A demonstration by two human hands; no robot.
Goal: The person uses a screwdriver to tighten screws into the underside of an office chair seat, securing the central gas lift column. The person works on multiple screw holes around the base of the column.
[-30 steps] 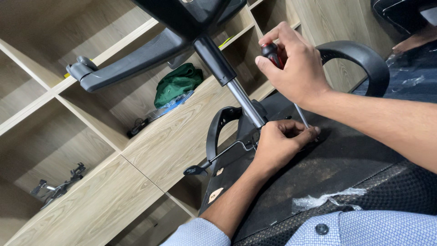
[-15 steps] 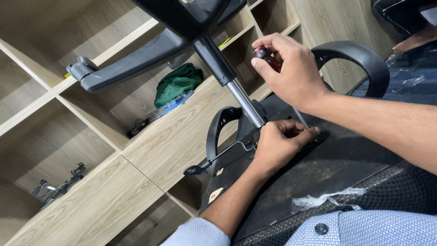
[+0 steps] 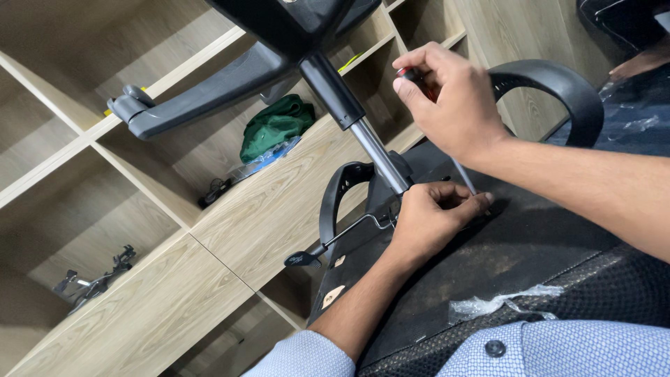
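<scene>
- Since the earlier frame, the right hand (image 3: 453,101) has shifted slightly up and left in the upper centre, fingers clamped on the screwdriver (image 3: 419,75) handle.
- Its thin metal shaft slants down to the right, out from under the palm, ending by the left hand's fingertips.
- Centre frame, the left hand (image 3: 433,216) is curled, fingers together, pressing the black underside of the chair seat (image 3: 530,237); what it pinches cannot be told.
- Just left of that hand stands the chair's gas-lift column (image 3: 373,150), with the lever (image 3: 328,244) below it.
- Wooden shelves (image 3: 265,209) fill the left, holding a green cloth (image 3: 276,126).
</scene>
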